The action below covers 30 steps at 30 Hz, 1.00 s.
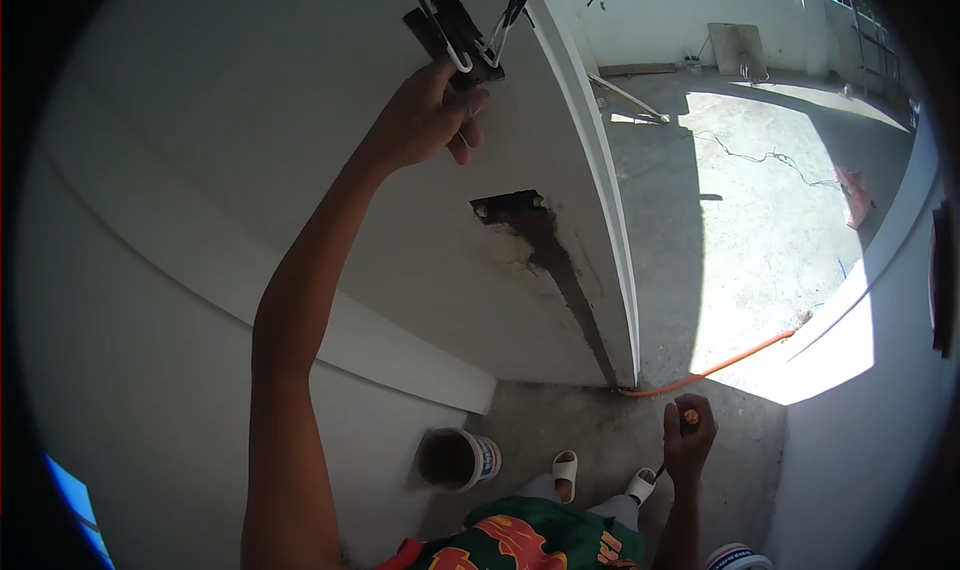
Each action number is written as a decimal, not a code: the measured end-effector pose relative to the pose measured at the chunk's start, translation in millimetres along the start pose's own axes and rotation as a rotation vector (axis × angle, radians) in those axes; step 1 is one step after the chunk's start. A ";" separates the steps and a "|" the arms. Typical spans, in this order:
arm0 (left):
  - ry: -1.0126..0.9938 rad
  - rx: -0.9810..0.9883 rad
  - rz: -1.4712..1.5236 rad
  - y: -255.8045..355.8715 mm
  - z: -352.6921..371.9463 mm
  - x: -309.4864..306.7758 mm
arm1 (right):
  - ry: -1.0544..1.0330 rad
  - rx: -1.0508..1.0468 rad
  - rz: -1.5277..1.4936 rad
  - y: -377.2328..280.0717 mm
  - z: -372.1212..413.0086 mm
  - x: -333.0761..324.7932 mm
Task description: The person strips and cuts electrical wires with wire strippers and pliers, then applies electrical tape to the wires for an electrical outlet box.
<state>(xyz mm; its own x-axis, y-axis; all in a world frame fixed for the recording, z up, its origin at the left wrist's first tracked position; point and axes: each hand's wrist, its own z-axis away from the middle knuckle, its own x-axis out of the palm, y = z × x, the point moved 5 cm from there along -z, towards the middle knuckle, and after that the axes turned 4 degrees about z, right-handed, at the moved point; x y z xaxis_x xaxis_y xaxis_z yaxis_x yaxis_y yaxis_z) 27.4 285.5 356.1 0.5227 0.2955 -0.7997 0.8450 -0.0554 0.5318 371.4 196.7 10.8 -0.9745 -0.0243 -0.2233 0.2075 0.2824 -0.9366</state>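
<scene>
White outdoor wall (250, 120), sunlit concrete floor (760, 210). Left hand (430, 120) raised, pinching loose wires (432, 20) at the wall box (455, 25); right hand (688, 440) hangs low, fisted on a screwdriver (690, 418). Risk: if live, bare ends could shock; a tug may pull them loose.

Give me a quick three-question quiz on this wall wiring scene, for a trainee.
1. True or false: the left hand is raised up to the wires.
2. What does the right hand hold? A) a tool with an orange handle B) a paint roller C) a phone
3. Fill in: beside the sandals stands an open ____.
Key: 1 true; 2 A; 3 bucket.
</scene>
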 end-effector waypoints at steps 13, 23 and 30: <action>-0.248 0.089 -0.031 21.2 8.6 -15.4 | -0.150 -0.093 0.086 -56.4 2.2 28.9; -0.206 0.117 -0.503 38.2 6.3 -18.9 | -0.124 -0.130 0.045 -57.4 -0.1 24.5; -0.269 0.000 -0.396 31.0 7.3 -21.4 | -0.107 -0.136 0.016 -61.4 -11.9 21.9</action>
<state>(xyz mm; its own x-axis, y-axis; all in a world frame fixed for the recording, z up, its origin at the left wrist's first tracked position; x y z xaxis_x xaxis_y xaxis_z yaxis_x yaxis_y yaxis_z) 43.3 270.5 387.6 0.1715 0.0368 -0.9845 0.9850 0.0113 0.1720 336.3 190.2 66.6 -0.9550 -0.1191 -0.2717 0.2019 0.4102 -0.8894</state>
